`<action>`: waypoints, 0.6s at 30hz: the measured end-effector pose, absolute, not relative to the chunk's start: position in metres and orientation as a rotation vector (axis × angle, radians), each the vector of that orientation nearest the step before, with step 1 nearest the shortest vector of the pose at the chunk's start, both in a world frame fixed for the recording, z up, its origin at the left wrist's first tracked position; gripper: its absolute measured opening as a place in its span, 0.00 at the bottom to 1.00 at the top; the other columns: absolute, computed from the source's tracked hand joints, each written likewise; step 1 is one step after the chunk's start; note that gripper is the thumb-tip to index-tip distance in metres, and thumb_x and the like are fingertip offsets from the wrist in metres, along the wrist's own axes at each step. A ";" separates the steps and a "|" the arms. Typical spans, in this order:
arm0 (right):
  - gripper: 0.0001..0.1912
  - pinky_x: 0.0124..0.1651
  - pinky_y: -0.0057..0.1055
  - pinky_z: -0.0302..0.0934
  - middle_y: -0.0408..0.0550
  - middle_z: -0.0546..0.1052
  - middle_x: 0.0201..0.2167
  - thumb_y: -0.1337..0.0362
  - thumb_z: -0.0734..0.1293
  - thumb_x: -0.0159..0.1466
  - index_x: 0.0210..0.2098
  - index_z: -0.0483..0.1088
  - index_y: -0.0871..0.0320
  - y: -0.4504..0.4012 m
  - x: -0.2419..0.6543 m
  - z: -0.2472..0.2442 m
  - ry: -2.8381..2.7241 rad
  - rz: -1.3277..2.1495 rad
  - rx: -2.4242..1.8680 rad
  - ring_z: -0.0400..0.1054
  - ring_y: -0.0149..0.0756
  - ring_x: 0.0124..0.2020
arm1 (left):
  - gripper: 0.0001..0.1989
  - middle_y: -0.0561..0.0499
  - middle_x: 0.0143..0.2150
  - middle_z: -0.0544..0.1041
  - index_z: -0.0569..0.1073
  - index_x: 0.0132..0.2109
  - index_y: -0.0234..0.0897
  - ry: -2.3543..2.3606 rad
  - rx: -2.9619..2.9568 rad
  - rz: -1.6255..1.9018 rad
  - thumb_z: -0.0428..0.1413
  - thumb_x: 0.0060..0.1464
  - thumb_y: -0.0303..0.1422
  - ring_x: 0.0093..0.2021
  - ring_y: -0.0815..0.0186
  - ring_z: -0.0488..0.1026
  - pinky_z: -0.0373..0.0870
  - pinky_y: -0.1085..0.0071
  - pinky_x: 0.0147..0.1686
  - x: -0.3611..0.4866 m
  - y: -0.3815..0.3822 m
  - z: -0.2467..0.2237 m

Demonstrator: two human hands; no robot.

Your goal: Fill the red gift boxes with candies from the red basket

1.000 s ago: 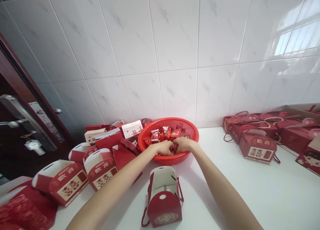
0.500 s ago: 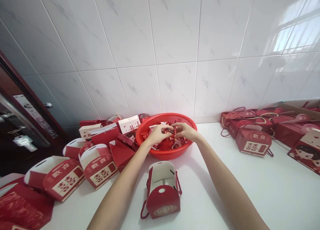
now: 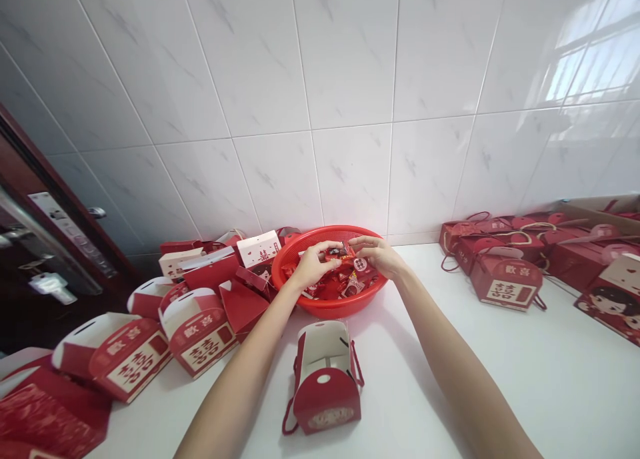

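Both of my hands are over a red plastic basket (image 3: 345,307) of wrapped candies (image 3: 353,286). My left hand (image 3: 317,264) is over the left half, thumb and fingers curved and apart among the candies; nothing shows clearly in its grasp. On the right side, my right hand (image 3: 379,254) has its fingers bent round a red-wrapped candy (image 3: 360,264) with a round white label; its palm is hidden. Between my forearms a red gift box (image 3: 327,402) stands on the white table, its top open, with cord handles at its sides.
Several open red gift boxes (image 3: 203,342) crowd the left side, with cream-topped ones (image 3: 260,247) behind. Closed boxes with cords (image 3: 507,279) stand at the right beside a cardboard carton (image 3: 605,212). A tiled wall (image 3: 350,172) rises behind, and a door with a lock (image 3: 65,226) is at far left.
My hands have moved slightly apart over the basket. The right hand has turned, and a candy with a round white label now shows by its fingers. The open gift box stays put.
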State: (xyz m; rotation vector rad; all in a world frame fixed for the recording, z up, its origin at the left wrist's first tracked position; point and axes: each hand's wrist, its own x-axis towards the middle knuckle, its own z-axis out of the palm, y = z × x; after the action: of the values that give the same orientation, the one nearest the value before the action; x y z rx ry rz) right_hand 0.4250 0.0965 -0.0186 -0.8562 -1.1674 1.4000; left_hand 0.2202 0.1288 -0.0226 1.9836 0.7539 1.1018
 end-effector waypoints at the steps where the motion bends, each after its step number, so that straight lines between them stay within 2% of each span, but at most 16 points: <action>1: 0.16 0.27 0.27 0.66 0.42 0.78 0.24 0.74 0.68 0.45 0.34 0.76 0.57 0.097 0.425 -0.019 -1.154 1.411 -0.846 0.70 0.31 0.24 | 0.19 0.45 0.52 0.80 0.78 0.47 0.37 0.749 1.974 1.113 0.64 0.46 0.32 0.54 0.54 0.76 0.72 0.57 0.55 0.220 0.128 -0.022; 6: 0.14 0.28 0.28 0.68 0.44 0.79 0.27 0.74 0.68 0.48 0.35 0.75 0.57 0.098 0.424 -0.019 -1.097 1.494 -0.841 0.72 0.32 0.26 | 0.25 0.45 0.56 0.77 0.76 0.52 0.38 0.741 1.927 1.139 0.65 0.44 0.31 0.53 0.54 0.76 0.73 0.56 0.54 0.220 0.127 -0.021; 9: 0.13 0.30 0.29 0.69 0.44 0.79 0.27 0.75 0.68 0.50 0.34 0.75 0.58 0.098 0.422 -0.018 -1.078 1.544 -0.859 0.73 0.34 0.27 | 0.24 0.44 0.56 0.77 0.77 0.51 0.38 0.742 1.932 1.157 0.65 0.43 0.31 0.56 0.52 0.74 0.70 0.54 0.57 0.221 0.127 -0.022; 13: 0.05 0.31 0.28 0.69 0.45 0.79 0.27 0.70 0.72 0.54 0.31 0.75 0.58 0.096 0.419 -0.016 -1.085 1.483 -0.861 0.72 0.33 0.28 | 0.24 0.44 0.55 0.78 0.77 0.50 0.37 0.743 1.932 1.160 0.67 0.43 0.33 0.57 0.51 0.73 0.68 0.52 0.59 0.222 0.128 -0.023; 18: 0.17 0.32 0.27 0.67 0.44 0.79 0.28 0.58 0.80 0.49 0.33 0.75 0.59 0.094 0.419 -0.018 -1.259 1.443 -0.856 0.73 0.33 0.30 | 0.25 0.43 0.54 0.77 0.77 0.50 0.37 0.754 1.913 1.112 0.68 0.43 0.37 0.54 0.52 0.75 0.73 0.55 0.54 0.222 0.126 -0.023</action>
State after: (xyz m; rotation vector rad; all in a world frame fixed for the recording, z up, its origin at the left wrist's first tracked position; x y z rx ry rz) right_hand 0.4186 0.0936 -0.0179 -0.8555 -1.2594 1.4426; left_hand 0.2219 0.1262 -0.0234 1.9127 0.7539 1.1121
